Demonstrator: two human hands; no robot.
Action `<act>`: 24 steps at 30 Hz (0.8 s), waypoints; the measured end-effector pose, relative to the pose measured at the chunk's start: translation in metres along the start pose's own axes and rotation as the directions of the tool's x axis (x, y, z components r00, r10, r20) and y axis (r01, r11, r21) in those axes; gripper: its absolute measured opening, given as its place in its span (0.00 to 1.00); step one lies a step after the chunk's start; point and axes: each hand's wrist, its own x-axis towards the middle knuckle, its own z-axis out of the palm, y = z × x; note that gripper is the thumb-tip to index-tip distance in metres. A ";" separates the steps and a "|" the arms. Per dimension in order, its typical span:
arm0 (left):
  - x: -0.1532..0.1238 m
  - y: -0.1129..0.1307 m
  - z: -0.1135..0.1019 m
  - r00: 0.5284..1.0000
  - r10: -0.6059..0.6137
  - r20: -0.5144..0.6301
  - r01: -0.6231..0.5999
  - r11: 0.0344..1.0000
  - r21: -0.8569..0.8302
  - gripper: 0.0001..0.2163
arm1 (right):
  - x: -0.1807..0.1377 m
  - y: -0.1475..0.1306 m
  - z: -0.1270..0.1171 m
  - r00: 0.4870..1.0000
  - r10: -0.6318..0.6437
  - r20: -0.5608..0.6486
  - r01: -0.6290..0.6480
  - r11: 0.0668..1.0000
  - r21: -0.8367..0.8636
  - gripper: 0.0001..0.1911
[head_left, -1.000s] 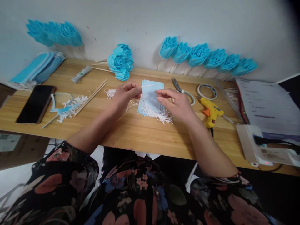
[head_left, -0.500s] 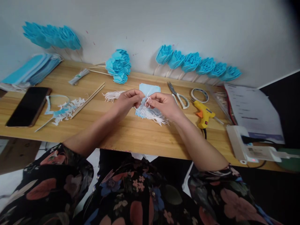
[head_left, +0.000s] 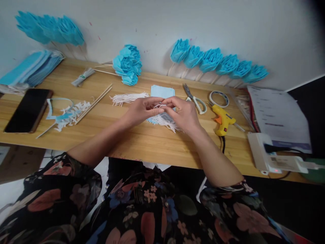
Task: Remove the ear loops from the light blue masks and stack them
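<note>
Fingertips of my left hand [head_left: 142,110] and my right hand [head_left: 181,113] meet over the middle of the table, both closed on a thin white cord [head_left: 160,106] that loops between them. Parts of the cord are hidden by the fingers. Beneath the hands lies a stack of light blue mask-fabric sheets [head_left: 162,91]. Loose white cords [head_left: 166,122] are spread on its near part. Another bunch of white cords [head_left: 128,98] rests beside the left hand.
Right: scissors [head_left: 194,98], tape roll [head_left: 218,99], yellow glue gun [head_left: 223,120], white power strip [head_left: 261,152]. Left: phone [head_left: 27,110], wooden sticks [head_left: 94,103], stacked blue masks [head_left: 33,69], wire bundle [head_left: 82,77]. Blue fabric flowers [head_left: 210,60] lean against the wall, others lie at the back [head_left: 127,64].
My hands have come together, fingertips now touching, where before they were slightly apart with the cord between them. The view has shifted a little, so the table sits higher.
</note>
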 end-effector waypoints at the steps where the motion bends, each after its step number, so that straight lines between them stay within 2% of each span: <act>1: 0.000 0.001 0.000 1.000 -0.013 -0.006 0.013 1.000 0.028 0.15 | 0.001 -0.001 -0.001 1.000 0.022 0.000 -0.022 0.999 0.041 0.03; 5: -0.001 0.006 -0.002 0.997 -0.038 -0.067 0.042 0.997 0.059 0.08 | 0.004 -0.002 -0.008 0.977 0.167 0.130 -0.198 0.942 0.273 0.08; 9: 0.000 0.008 -0.005 0.997 -0.016 -0.073 0.018 0.999 0.031 0.08 | 0.006 0.005 -0.011 0.923 0.256 0.288 -0.370 0.795 0.480 0.15; 13: 0.002 0.005 -0.007 0.995 -0.023 -0.094 0.024 1.000 0.009 0.08 | 0.006 0.009 -0.009 0.879 0.309 0.364 -0.472 0.674 0.569 0.23; 16: 0.002 0.004 -0.007 0.994 -0.023 -0.106 0.023 1.000 0.002 0.08 | 0.007 0.008 -0.009 0.852 0.347 0.392 -0.519 0.655 0.549 0.29; 18: 0.002 0.004 -0.008 0.994 -0.026 -0.102 0.027 1.000 0.005 0.08 | 0.007 0.007 -0.010 0.844 0.345 0.410 -0.530 0.655 0.539 0.29; 22: 0.002 0.004 -0.007 0.995 -0.038 -0.096 0.038 0.999 0.005 0.08 | 0.006 0.007 -0.009 0.846 0.322 0.426 -0.521 0.672 0.526 0.21; 24: 0.002 0.004 -0.007 0.994 -0.039 -0.098 0.039 0.999 0.000 0.07 | 0.006 0.007 -0.008 0.863 0.319 0.391 -0.491 0.707 0.509 0.17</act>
